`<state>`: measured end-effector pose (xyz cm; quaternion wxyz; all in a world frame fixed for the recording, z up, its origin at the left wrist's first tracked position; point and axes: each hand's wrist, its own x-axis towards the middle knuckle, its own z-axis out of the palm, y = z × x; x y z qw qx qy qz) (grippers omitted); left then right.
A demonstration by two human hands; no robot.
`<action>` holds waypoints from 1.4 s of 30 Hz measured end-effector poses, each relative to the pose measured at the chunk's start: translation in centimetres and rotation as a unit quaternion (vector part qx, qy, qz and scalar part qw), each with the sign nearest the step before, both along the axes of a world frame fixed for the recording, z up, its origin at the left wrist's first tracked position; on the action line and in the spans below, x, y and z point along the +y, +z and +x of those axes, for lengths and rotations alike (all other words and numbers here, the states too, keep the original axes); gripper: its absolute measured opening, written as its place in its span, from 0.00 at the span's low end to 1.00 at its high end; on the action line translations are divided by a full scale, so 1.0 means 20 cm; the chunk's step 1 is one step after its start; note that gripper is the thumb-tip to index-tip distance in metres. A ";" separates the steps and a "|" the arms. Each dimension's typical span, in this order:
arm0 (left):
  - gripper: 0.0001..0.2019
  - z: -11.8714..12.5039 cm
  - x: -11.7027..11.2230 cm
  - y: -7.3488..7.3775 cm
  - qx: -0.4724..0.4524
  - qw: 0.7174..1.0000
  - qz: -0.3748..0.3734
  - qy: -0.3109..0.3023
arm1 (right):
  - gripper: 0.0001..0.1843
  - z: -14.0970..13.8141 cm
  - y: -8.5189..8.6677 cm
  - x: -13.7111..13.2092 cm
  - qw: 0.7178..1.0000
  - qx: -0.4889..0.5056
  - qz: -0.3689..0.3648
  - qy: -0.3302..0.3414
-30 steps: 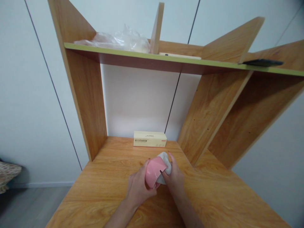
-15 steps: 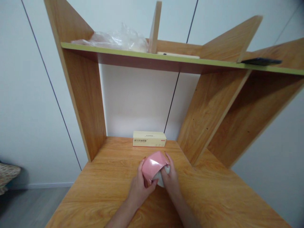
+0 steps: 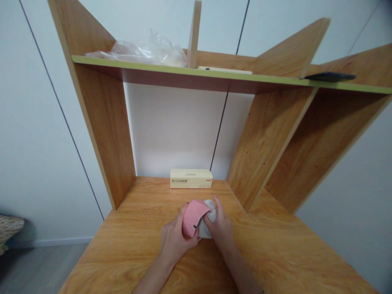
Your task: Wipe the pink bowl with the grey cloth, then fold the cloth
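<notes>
Just above the wooden desk top (image 3: 128,249), both hands meet at the centre. My left hand (image 3: 173,241) is closed round a pink cup-like object (image 3: 191,216), tilted with its side toward me. My right hand (image 3: 221,230) is closed on a white-grey cloth (image 3: 206,228) pressed against the pink object's right side. The cloth is mostly hidden between the fingers and the pink object.
A cream box (image 3: 190,179) with red trim lies at the back of the desk against the wall. Wooden uprights (image 3: 104,122) flank the bay. The upper shelf (image 3: 190,73) carries a crumpled clear plastic bag (image 3: 147,51) and a dark flat object (image 3: 330,76).
The pink object has been turned in my hands while the cloth moved against it. Both hands stayed together at the desk's centre, and the view shifted slightly.
</notes>
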<state>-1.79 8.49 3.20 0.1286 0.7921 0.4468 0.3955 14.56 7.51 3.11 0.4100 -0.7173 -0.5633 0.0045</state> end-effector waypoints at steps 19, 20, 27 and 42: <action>0.33 -0.02 0.01 0.00 -0.100 0.993 -0.050 -0.036 | 0.26 -0.01 -0.07 0.02 0.992 0.077 0.076 0.059; 0.34 -0.02 0.01 -0.01 -0.121 0.990 -0.057 -0.039 | 0.26 -0.02 -0.07 0.02 0.990 0.100 0.079 0.052; 0.37 0.02 0.01 -0.04 -0.194 0.970 -0.101 -0.110 | 0.24 -0.07 -0.07 0.05 0.960 0.253 0.098 0.060; 0.33 0.03 -0.01 -0.02 -0.138 0.983 -0.113 -0.033 | 0.31 0.01 -0.01 0.01 0.999 0.004 0.032 0.018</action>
